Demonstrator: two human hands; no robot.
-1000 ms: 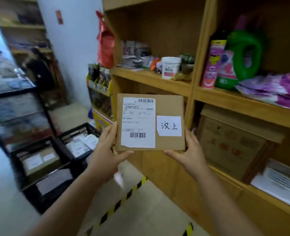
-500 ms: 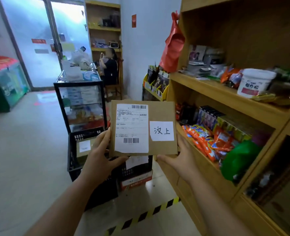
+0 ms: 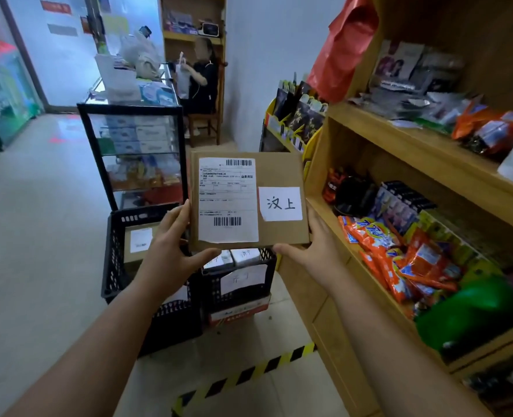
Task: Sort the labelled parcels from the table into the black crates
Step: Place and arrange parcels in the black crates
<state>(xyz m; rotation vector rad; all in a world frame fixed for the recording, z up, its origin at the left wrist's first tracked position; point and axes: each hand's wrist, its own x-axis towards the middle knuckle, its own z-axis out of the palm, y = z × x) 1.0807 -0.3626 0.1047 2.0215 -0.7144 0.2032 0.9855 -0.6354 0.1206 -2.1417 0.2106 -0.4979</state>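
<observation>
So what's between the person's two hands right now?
In the head view, a flat cardboard parcel with a shipping label; the left hand and right hand grip its opposite lower edges.

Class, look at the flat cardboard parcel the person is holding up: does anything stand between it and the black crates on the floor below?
Nothing visible does. Left hand and right hand grip the flat brown cardboard parcel by its lower corners, above the open-topped black plastic crates. Only air lies between. The crates already hold labelled boxes, but those don't block them.
</observation>
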